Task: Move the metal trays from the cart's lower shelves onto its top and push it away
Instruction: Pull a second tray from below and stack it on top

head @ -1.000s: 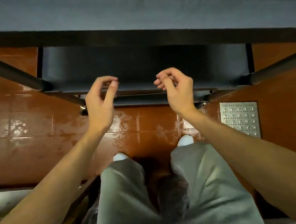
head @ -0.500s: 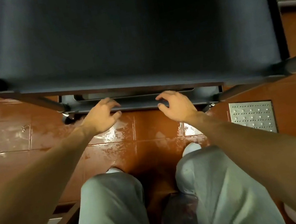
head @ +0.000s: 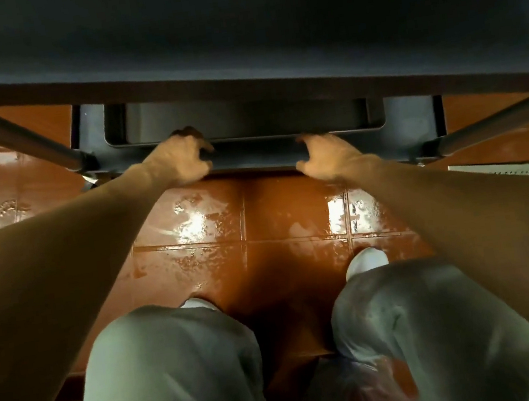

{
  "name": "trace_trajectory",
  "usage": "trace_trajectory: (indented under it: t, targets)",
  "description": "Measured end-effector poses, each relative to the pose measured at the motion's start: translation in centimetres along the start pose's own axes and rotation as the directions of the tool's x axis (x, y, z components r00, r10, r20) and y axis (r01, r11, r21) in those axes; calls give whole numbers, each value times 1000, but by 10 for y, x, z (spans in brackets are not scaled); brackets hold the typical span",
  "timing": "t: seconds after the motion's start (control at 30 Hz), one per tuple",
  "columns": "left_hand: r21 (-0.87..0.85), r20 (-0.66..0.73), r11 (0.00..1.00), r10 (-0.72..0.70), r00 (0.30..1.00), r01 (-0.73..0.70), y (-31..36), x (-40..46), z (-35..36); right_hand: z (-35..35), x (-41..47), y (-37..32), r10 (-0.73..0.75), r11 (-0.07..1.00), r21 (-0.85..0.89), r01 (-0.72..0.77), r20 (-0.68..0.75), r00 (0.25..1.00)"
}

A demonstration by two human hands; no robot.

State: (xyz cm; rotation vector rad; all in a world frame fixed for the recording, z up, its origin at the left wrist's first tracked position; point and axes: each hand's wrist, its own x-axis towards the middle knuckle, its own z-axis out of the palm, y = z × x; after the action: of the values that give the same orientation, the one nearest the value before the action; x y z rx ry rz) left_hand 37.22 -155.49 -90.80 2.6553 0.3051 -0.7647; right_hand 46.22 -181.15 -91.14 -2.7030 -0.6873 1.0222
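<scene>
A dark metal tray (head: 246,125) with rounded corners lies on the cart's lower shelf (head: 409,122), under the wide dark top shelf (head: 232,19) that fills the upper view. My left hand (head: 179,162) is at the tray's near rim left of centre, fingers curled over the rim. My right hand (head: 329,154) is at the same rim right of centre, fingertips on the rim and thumb low on the shelf's front edge. The tray's far part is hidden beneath the top shelf.
The cart's slanted tube legs run down at the left (head: 13,139) and right (head: 489,128). Below is a wet, glossy orange-brown tiled floor (head: 275,215) with a perforated metal drain plate (head: 501,170) at the right. My bent knees in grey trousers (head: 177,363) are close to the cart.
Both hands went from hanging loosely curled in front of the cart down to the lower shelf's edge, and now hold the tray's near rim. The view has dropped lower.
</scene>
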Motion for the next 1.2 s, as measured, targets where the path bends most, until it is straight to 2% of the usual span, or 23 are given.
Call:
trace_trajectory:
  t: [0.27, 0.43, 0.5, 0.77, 0.93, 1.07, 1.2]
  targets:
    - [-21, 9, 1000, -22, 1000, 23, -10, 40, 46, 30, 38, 28, 16, 979, -202, -15, 2, 1000]
    - [58, -193, 998, -1, 981, 12, -9, 53, 53, 35, 57, 32, -105, 948, -317, 24, -243, 964]
    - [84, -235, 996, 11, 972, 9, -7, 58, 51, 34, 65, 31, -110, 943, -333, 20, -253, 961]
    - [-42, -242, 999, 14, 970, -25, -12, 74, 57, 38, 92, 30, -125, 917, -399, 5, -275, 953]
    - [34, -248, 999, 10, 969, -1, -15, 81, 60, 35, 92, 34, -197, 896, -440, 59, -275, 941]
    - [117, -315, 993, 60, 947, -24, -12, 71, 58, 30, 73, 31, -256, 853, -518, 62, -312, 915]
    - [236, -415, 972, 116, 902, -16, -10, 42, 43, 13, 37, 19, -296, 866, -496, 64, -405, 865]
